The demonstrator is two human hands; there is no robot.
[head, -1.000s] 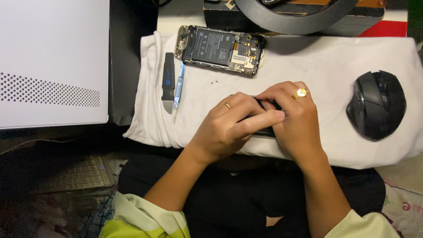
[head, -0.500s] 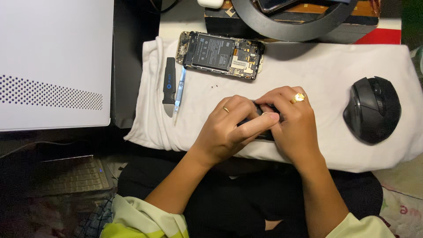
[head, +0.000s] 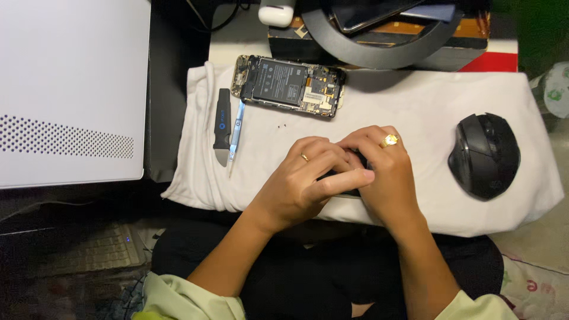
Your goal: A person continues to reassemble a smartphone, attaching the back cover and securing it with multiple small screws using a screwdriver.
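While both hands meet over the middle of the white cloth (head: 415, 106), the head view looks straight down on them. The left hand (head: 299, 184), with a thin ring on one finger, has its fingers curled down and its thumb stretched toward three o'clock, pressed onto a small dark object (head: 349, 178). The right hand (head: 388, 175), wearing a gold ring, is cupped over the same object from the three o'clock side, fingers bent and closed upon it. Most of that dark object is hidden beneath the fingers, so its kind cannot be told; it lies on the cloth between the two hands, near the cloth's six o'clock edge.

At twelve o'clock from the hands lies an opened phone (head: 290, 86), its back off, battery and circuit boards showing. Toward ten o'clock rest a dark pry tool (head: 222, 127) and, just beside it, a slim blue-handled tool (head: 236, 130). At three o'clock, well apart, sits a black computer mouse (head: 485, 155). A white case (head: 65, 89) fills the nine o'clock side.
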